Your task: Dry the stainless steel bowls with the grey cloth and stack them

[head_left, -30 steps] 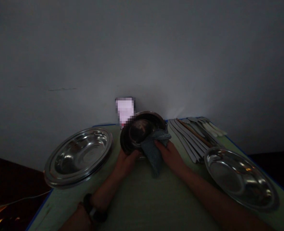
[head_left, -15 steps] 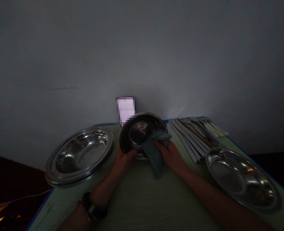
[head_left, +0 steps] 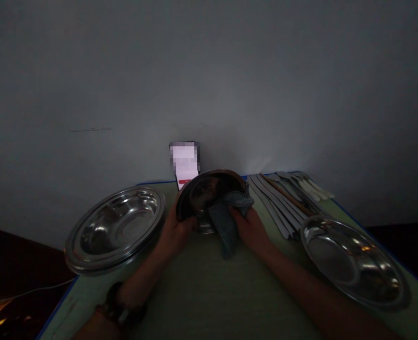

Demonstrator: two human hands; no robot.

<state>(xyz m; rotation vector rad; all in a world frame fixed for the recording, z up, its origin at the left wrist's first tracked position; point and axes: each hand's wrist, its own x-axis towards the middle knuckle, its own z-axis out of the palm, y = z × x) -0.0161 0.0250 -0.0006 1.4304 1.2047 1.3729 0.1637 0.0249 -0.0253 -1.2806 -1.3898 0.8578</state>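
A shiny metal bowl [head_left: 201,191] is held tilted above the middle of the table, its inside facing me. My left hand [head_left: 180,224] grips its left rim, thumb over the edge and the other fingers hidden behind. On the right side, my right hand [head_left: 246,224] is closed on a grey-green checked cloth [head_left: 225,226], pressed against the bowl's right rim. One end of the cloth hangs down below the bowl. The fingertips of my right hand are covered by the cloth.
Stacked metal basins [head_left: 113,231] stand at the left. Another metal basin [head_left: 357,264] lies at the right, near several knives [head_left: 274,205] and white-handled utensils [head_left: 313,186] laid in a row. A lit phone [head_left: 184,160] leans against the wall [head_left: 209,85] behind the green table [head_left: 209,293].
The bowl has tipped and turned a little in my hands, and its bottom shows less. My left wrist has shifted slightly left. The cloth stays at the right rim.
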